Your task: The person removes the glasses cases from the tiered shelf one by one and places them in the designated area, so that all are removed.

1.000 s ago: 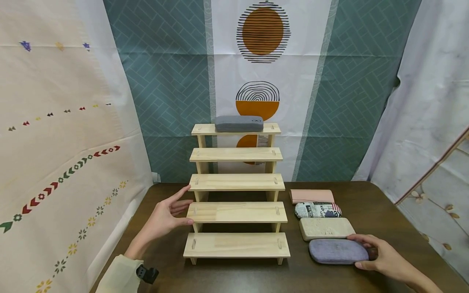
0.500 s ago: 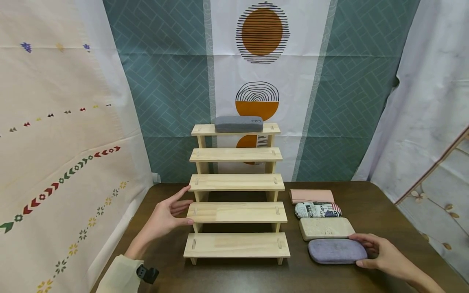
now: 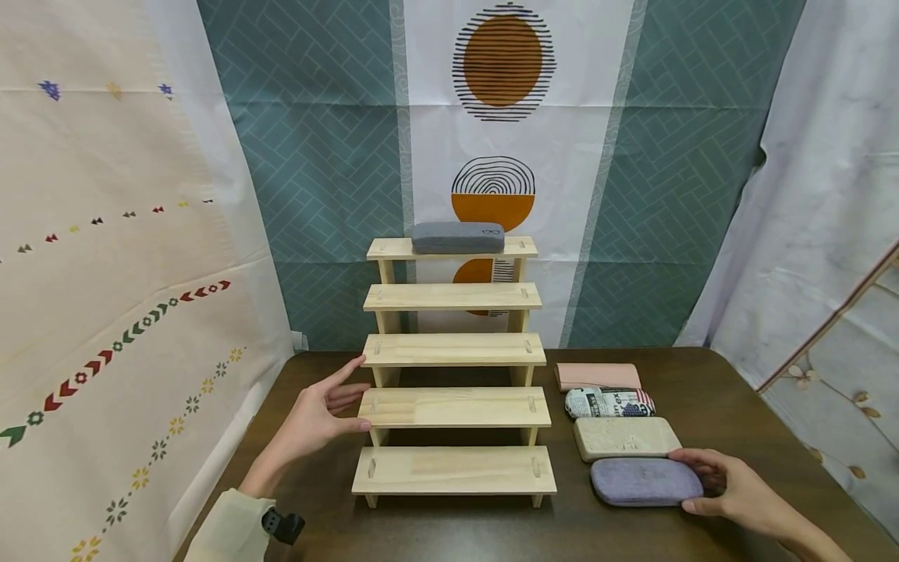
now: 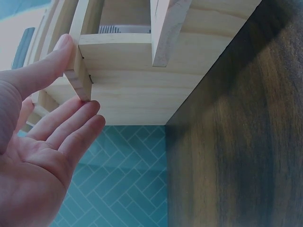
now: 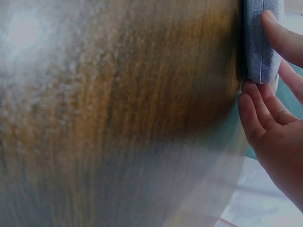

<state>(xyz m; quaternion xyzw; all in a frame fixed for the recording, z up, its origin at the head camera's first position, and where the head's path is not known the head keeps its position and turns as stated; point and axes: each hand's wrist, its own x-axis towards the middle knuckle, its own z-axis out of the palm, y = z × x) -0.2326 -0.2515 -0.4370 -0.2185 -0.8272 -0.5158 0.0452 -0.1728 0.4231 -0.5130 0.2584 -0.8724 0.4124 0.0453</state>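
Note:
A stepped wooden display rack stands mid-table. My left hand pinches the left end of its second step from the bottom, the index finger reaching up to the step above. In the left wrist view the thumb lies on the board's edge and other fingers touch its end. At the right, my right hand holds the right end of a purple-blue glasses case lying on the table. The right wrist view shows the thumb on the case's side and fingers curled at its end.
Behind the held case lie a cream case, a newsprint-patterned case and a pink case in a column. A grey glasses case sits on the rack's top step. Cloth curtains surround the dark wooden table.
The purple-blue glasses case and my right hand have shifted very slightly: the case a little left, its right end now nearer the rack. My left hand has not moved.

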